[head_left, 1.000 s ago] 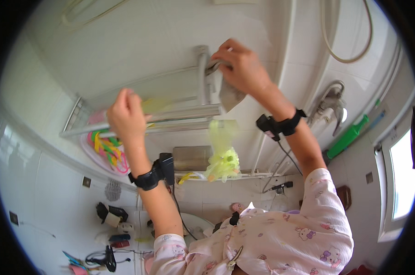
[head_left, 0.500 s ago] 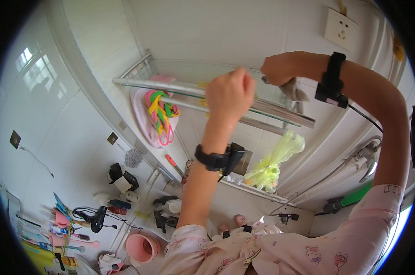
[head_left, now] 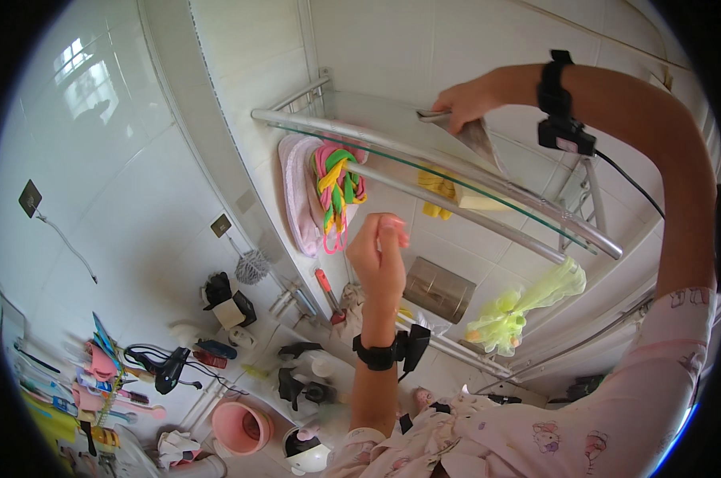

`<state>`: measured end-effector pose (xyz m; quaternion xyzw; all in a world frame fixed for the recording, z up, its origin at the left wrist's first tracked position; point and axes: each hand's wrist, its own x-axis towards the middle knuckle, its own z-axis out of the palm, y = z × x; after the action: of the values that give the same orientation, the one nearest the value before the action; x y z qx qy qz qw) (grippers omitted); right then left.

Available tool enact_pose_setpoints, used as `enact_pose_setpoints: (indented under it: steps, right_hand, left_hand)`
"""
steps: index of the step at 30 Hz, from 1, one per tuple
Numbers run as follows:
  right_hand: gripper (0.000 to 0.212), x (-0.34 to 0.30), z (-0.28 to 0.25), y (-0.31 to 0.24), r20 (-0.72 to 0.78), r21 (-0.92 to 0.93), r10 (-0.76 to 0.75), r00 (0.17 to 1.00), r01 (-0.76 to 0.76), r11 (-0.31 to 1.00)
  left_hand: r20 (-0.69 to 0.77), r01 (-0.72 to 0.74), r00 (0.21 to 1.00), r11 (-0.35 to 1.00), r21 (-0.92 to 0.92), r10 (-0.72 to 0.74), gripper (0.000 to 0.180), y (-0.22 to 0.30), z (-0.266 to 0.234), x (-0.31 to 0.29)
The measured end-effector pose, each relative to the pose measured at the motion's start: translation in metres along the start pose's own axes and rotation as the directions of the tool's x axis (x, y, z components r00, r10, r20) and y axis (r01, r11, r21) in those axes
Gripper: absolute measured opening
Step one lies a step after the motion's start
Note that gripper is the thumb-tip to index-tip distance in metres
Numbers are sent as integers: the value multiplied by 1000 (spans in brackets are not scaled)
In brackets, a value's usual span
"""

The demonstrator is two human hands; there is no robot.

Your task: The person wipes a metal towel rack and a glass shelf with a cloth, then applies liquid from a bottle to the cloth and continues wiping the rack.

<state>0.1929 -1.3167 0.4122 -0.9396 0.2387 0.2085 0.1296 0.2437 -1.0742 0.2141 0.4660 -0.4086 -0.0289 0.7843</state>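
Seen from the wearer's head through a round fisheye view, a person in a pale pink patterned top reaches both bare arms toward a wall-mounted glass shelf point(head_left: 368, 116) in a white-tiled bathroom. The right hand point(head_left: 468, 103) is over the glass, its grip closed on a grey cloth point(head_left: 481, 143), which slants down from the fingers toward the shelf; whether its lower edge touches the glass is hard to tell. The left hand point(head_left: 380, 248) is raised below and in front of the shelf, its fingers curled into a loose fist; whether this grip has hold of anything cannot be told. Each wrist wears a black strap with a small box on it. A metal front rail point(head_left: 448, 174) runs along the shelf's edge, with a lower rail point(head_left: 464, 213) beneath it. At the left end hang a pale pink cloth point(head_left: 298, 195) and a bundle of yellow, green and pink straps point(head_left: 335, 185); at the lower rail's right end hangs a translucent yellow-green mesh puff point(head_left: 500, 319). Farther down, a metal box point(head_left: 438, 288) sits against the wall. At lower left are a black hair dryer point(head_left: 169, 371) and a pink bucket point(head_left: 239, 429).
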Motion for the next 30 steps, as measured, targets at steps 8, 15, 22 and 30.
enact_pose_setpoints:
  steps: [8, 15, 22, 30]
  right_hand:
    - [47, 92, -24, -60, 27, -181, -510, 860, 506, 843]
    - [37, 64, -15, -32, 97, -311, -359, 928, 371, 875]
    - [17, 157, -53, -67, -481, -524, -139, 866, -156, 838]
    - [18, 209, -57, -100, -674, -415, -314, 668, 9, 910]
  left_hand:
    - [-66, -123, 986, 944, 307, 150, 13, -52, -37, 31]
    - [-160, -132, 943, 766, 629, 293, 34, -59, -132, 154]
    - [33, -221, 829, 274, 936, 558, 71, -24, -150, 264]
    - [77, -183, 867, 170, 968, 493, 92, -15, -131, 314]
